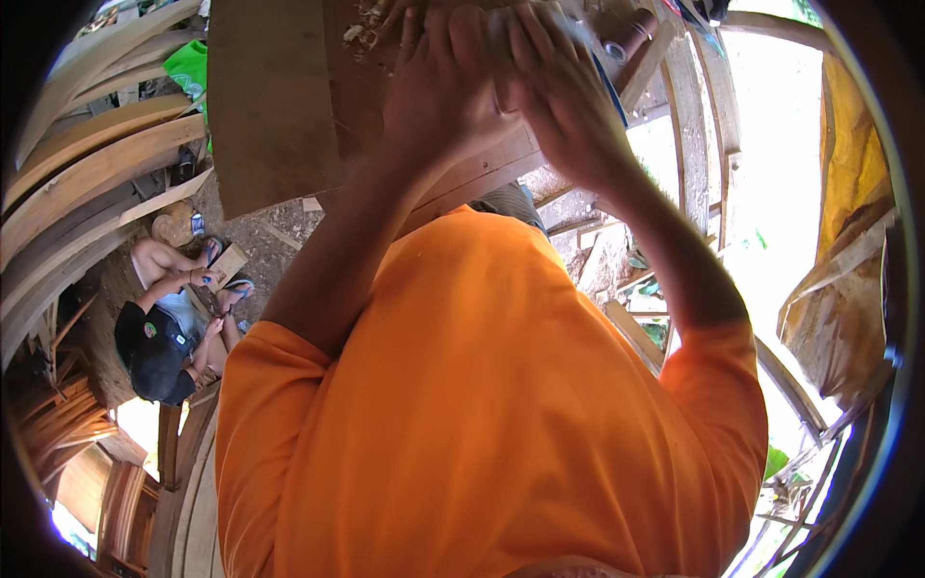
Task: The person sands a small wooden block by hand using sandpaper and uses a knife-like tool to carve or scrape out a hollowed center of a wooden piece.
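Observation:
At the top edge, my left hand [445,85] and my right hand [568,96] are close together over the wooden workbench [482,173]. The fingers of both are bent forward and pressed around something between them. Only a blurred greyish piece [500,58] of it shows, and I cannot make out its kind. Curled wood shavings [362,35] lie on the bench just left of my left hand. A flat brown board [275,106] is farther left on the bench.
A dark reddish-brown cylinder [631,35] lies beyond my right hand, beside wooden beams [686,125]. Lower left, a seated person [169,332] in a dark cap handles a small wooden piece. Curved planks [106,159] are stacked at the left. A yellow tarp [853,154] hangs at the right.

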Available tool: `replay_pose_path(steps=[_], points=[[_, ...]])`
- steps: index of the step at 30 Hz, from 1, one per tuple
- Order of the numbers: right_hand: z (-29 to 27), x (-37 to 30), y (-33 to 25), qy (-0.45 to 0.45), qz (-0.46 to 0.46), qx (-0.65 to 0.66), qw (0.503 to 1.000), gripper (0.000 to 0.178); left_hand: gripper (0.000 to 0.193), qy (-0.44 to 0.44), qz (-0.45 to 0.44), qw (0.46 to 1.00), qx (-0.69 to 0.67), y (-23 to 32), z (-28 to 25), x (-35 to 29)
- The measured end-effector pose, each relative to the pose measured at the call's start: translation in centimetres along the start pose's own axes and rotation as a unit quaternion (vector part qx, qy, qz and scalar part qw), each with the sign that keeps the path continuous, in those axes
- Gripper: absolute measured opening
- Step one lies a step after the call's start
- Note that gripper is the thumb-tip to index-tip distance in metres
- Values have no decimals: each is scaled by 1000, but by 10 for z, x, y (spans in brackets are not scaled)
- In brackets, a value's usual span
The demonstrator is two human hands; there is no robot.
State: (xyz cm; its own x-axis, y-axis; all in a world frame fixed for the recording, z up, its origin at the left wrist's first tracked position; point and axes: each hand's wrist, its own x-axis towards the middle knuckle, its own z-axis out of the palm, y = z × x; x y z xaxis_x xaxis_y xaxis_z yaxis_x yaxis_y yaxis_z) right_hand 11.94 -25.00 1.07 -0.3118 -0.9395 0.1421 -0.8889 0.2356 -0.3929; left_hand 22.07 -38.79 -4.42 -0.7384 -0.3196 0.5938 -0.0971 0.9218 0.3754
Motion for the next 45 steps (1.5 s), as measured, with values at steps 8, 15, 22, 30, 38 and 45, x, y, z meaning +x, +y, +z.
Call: replay_pose_path(steps=[8,15,22,30,38,45], points=[[-4,-40,-11,9,3,-24,1000,48,70,-13,-58,996,-72,7,1,-7],[7,-43,-13,46,28,-41,998,49,76,-2,-35,999,-14,6,9,-6],[7,11,22,81,31,3,996,49,79,-27,-31,998,-40,8,1,1],[7,6,19,72,13,-58,996,56,89,-44,-47,996,-62,11,-1,2],[6,-2,-2,34,-4,-60,998,57,89,-41,-42,997,-42,6,7,-6],[2,-49,-21,-6,31,-58,998,53,94,-28,-47,998,-33,5,14,-3]])
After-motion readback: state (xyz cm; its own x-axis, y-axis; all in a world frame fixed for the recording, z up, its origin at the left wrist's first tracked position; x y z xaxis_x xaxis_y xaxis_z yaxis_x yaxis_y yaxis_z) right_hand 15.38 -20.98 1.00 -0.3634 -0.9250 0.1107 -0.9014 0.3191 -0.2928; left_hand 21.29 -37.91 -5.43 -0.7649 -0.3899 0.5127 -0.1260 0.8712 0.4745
